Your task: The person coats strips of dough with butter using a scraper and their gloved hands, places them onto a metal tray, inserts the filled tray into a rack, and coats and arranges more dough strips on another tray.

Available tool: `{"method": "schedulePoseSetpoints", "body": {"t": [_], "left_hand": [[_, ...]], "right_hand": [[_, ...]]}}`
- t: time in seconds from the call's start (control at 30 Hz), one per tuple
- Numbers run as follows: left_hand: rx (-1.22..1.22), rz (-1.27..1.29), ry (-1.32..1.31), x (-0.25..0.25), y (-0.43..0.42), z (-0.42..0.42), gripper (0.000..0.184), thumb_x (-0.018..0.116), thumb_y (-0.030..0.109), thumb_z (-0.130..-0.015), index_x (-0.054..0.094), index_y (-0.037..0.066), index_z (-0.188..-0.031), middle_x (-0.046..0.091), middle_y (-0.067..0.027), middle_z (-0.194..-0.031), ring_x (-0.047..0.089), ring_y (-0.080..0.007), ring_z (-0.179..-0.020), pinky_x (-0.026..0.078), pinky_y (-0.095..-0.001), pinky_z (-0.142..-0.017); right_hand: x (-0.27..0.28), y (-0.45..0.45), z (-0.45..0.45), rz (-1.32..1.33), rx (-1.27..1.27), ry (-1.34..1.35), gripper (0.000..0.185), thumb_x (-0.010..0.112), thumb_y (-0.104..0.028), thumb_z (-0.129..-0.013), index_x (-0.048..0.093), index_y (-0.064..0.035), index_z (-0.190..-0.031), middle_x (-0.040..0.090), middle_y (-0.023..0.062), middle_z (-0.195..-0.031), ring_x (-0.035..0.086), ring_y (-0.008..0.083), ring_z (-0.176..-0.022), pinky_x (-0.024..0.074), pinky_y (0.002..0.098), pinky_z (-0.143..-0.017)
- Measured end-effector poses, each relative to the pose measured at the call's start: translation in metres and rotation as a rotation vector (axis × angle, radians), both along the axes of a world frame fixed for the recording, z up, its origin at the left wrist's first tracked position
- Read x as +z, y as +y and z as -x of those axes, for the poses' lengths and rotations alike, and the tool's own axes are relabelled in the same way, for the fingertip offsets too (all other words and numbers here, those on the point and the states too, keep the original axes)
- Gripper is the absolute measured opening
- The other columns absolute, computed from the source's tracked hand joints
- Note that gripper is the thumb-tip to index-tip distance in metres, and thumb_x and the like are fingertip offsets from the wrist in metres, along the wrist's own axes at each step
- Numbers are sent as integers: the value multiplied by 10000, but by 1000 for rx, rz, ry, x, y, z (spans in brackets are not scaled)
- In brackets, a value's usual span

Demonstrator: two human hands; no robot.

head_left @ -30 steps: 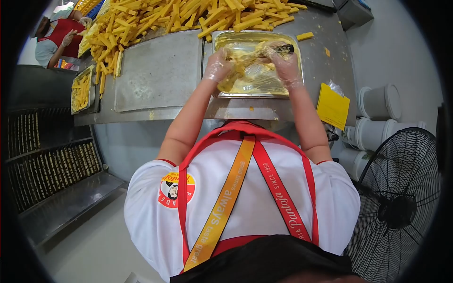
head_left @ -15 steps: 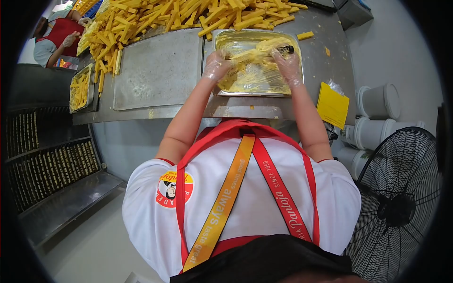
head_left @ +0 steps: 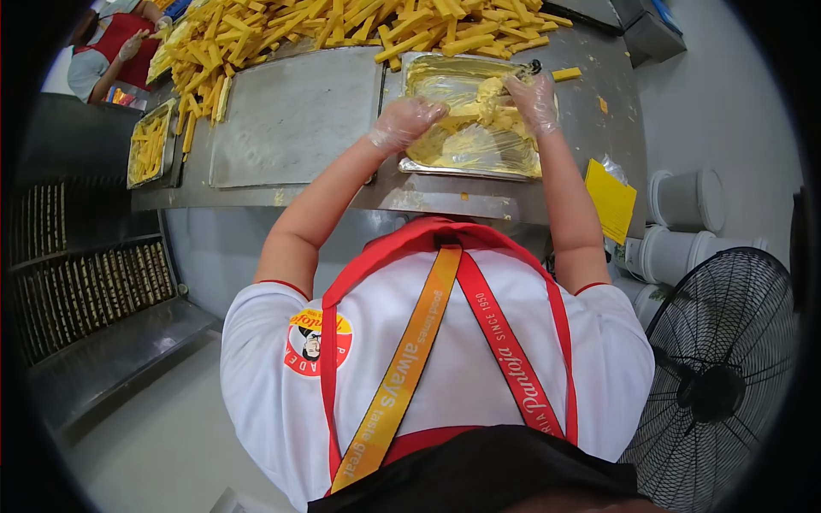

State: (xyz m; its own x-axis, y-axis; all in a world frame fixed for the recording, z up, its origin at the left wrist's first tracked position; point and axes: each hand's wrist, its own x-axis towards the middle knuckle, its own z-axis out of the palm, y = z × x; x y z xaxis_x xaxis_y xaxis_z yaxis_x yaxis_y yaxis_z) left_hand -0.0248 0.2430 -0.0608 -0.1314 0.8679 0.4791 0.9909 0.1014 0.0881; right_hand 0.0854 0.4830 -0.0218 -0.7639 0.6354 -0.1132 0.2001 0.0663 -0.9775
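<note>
Apparently mid-coating, your clear-gloved left hand (head_left: 409,122) pinches a cream-smeared yellow stick (head_left: 463,112) over a silver rectangular metal tray (head_left: 466,173); your clear-gloved right hand's (head_left: 535,103) fingers grip a black-handled tool (head_left: 535,66). The next move seems to call for an even stroke.

My bare arms (head_left: 321,201) reach forward, spread apart, elbows bent. My left hand (head_left: 409,121), gloved in clear plastic, curls its fingers inward; my right hand (head_left: 534,103), gloved alike, sits slightly farther forward, fingers closed in a grip.
</note>
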Motion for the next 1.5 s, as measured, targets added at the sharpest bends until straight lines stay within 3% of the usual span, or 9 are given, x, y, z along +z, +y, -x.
{"method": "schedulePoseSetpoints", "body": {"t": [0.13,0.27,0.43,0.53,0.63,0.9,1.07,1.33,1.5], "left_hand": [[9,-40,-43,1,2,-2,186,534,143,-830,557,164,-1013,576,-82,-713,613,-266,-667,498,-395,-551],[35,103,16,5,-11,-7,250,571,146,-790,567,170,-1038,610,-71,-759,631,-263,-750,501,-382,-576],[463,-465,-275,18,-77,22,176,674,193,-713,675,110,-868,660,-99,-841,646,-300,-766,519,-403,-638],[1142,-189,-384,13,-160,88,228,687,225,-726,672,91,-910,657,-139,-818,647,-328,-755,520,-421,-636],[1324,-263,-109,-34,-248,180,261,701,250,-715,668,81,-912,650,-159,-812,640,-346,-739,517,-433,-657],[1471,-59,-120,-72,-299,280,212,687,173,-713,668,56,-889,634,-181,-913,614,-335,-889,504,-403,-797],[1572,10,-123,-29,-250,244,322,691,205,-726,620,72,-1011,608,-169,-1007,580,-305,-990,500,-407,-827],[656,-43,-237,-7,-54,150,414,678,354,-758,610,92,-1071,638,-165,-1009,608,-345,-937,484,-443,-816],[509,-71,-485,-48,7,149,374,615,313,-805,599,115,-1121,636,-181,-1045,607,-352,-969,484,-461,-818]], "right_hand": [[23,-28,-1,270,242,411,250,670,-136,-826,557,61,-931,626,136,-834,649,193,-707,548,315,-590],[-12,12,5,6,69,8,164,641,-107,-851,583,31,-917,638,112,-879,656,198,-752,569,308,-587],[-19,4,-12,-118,-58,30,267,666,-80,-831,528,37,-1027,603,112,-926,632,177,-713,558,273,-577],[-18,-8,-25,-128,-110,-23,258,657,-74,-838,547,32,-1046,605,92,-929,621,155,-711,554,267,-574],[-11,-21,-28,-62,-148,53,255,647,-68,-842,558,33,-1060,610,82,-930,616,143,-699,547,263,-564],[-5,-35,-25,-109,-178,-55,232,651,-91,-844,592,22,-1038,628,67,-887,613,140,-694,523,278,-571],[1,-79,-27,-655,155,-50,263,676,-142,-800,593,17,-993,643,130,-931,597,233,-779,477,362,-735],[-5,-49,-16,-36,-8,-58,273,692,-174,-793,604,-6,-990,652,127,-890,626,254,-777,501,350,-710],[-18,-41,-14,-772,146,-56,211,706,-142,-792,619,-55,-963,637,108,-879,616,201,-763,499,310,-698]]}}
